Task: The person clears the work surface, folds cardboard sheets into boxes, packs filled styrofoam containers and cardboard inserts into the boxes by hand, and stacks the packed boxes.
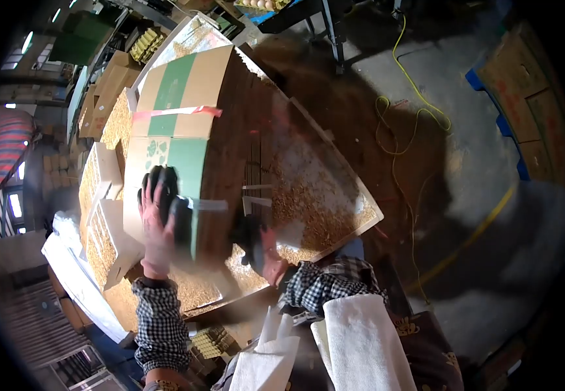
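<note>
A large cardboard box (207, 88) with a green stripe stands on a worktop strewn with tan loose bits (308, 195). Red-and-white tape (178, 113) crosses its top seam, and a pale tape strip (208, 204) lies nearer me. My left hand (158, 212), in a pink-and-black glove, rests on the top of the box with its fingers stretched out. Beside the box's near right side is my right hand (263, 251), gloved the same way. Its fingers are blurred and in shadow, so their grip is unclear.
White boards (110, 173) and tan bits line the worktop's left side. Yellow egg trays (145, 45) sit at the back. A yellow cable (419, 91) runs along the floor at right. Stacked cartons (520, 98) on a blue pallet stand at far right.
</note>
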### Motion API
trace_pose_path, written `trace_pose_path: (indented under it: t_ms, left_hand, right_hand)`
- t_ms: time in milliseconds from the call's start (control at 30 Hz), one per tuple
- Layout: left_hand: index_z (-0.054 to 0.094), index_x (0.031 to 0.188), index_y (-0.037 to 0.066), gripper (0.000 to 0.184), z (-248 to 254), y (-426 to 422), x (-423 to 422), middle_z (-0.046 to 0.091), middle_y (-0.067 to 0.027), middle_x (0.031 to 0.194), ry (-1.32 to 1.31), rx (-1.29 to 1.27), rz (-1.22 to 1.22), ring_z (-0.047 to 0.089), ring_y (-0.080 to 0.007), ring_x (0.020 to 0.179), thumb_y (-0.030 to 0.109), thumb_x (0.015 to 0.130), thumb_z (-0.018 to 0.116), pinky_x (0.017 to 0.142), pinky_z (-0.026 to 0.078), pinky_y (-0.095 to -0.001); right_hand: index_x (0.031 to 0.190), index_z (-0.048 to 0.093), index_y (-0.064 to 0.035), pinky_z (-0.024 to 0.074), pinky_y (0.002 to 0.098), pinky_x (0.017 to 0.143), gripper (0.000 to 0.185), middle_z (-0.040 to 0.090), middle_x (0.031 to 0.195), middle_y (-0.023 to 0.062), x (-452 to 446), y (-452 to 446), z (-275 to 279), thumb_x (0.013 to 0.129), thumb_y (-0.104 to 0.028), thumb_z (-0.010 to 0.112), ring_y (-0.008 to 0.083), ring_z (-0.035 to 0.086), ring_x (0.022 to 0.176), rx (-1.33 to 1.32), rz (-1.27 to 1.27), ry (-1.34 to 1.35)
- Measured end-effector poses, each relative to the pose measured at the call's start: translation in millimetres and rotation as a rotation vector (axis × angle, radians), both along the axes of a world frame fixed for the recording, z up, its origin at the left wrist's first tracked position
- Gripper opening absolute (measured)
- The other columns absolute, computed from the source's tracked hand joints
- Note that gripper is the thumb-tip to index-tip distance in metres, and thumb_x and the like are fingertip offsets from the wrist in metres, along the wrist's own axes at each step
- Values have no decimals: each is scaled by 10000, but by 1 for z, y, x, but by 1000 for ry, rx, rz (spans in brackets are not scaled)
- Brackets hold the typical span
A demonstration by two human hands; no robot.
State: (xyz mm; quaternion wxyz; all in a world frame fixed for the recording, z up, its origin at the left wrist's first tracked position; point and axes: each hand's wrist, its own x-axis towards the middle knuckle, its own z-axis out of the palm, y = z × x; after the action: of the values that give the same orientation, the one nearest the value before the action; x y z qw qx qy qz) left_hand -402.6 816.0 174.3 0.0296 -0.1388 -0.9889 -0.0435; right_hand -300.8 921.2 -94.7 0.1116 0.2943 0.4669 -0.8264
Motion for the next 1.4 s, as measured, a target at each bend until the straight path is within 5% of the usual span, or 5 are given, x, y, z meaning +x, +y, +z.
trace_pose_path:
  t_ms: [333,600,867,1100,1400]
  left_hand:
    - [415,1400,35,512,-17,-4,-4,365,-170,1461,16,217,137,310,-336,1362,246,939,486,1125,228,-440]
    - [377,1418,47,482,-14,-11,-2,331,-189,1473,-40,207,132,298,-337,1376,145,957,480,1137,217,-425]
    - [463,1339,45,490,-32,-40,24,387,-205,1424,523,290,490,390,-361,1310,101,866,581,1076,335,-464]
    - [311,1469,138,697,-67,-47,98,412,-51,1447,-451,2361,169,448,-227,1260,590,946,402,1043,382,-367]
    - [310,1449,53,643,-53,-103,72,440,-121,1410,-57,1826,688,472,-242,1247,467,969,422,1045,405,-398]
  right_hand:
    - [1178,515,-4,458,516,866,413,566,1167,266,-298,123,-13,904,-312,513,434,545,1081,632,463,81]
    - [1275,538,-139,474,479,876,423,657,1040,189,59,88,9,888,-308,525,376,627,981,550,1203,34]
    - [1173,631,-80,486,251,608,270,673,989,35,-153,146,45,910,-111,576,143,629,765,-27,149,231]
    - [1135,600,-176,456,331,580,379,626,914,10,-314,154,96,930,-470,477,172,571,649,-141,243,138]
    - [1239,535,-135,455,364,812,503,551,1129,80,-369,129,83,957,-521,379,230,526,1002,-273,329,490]
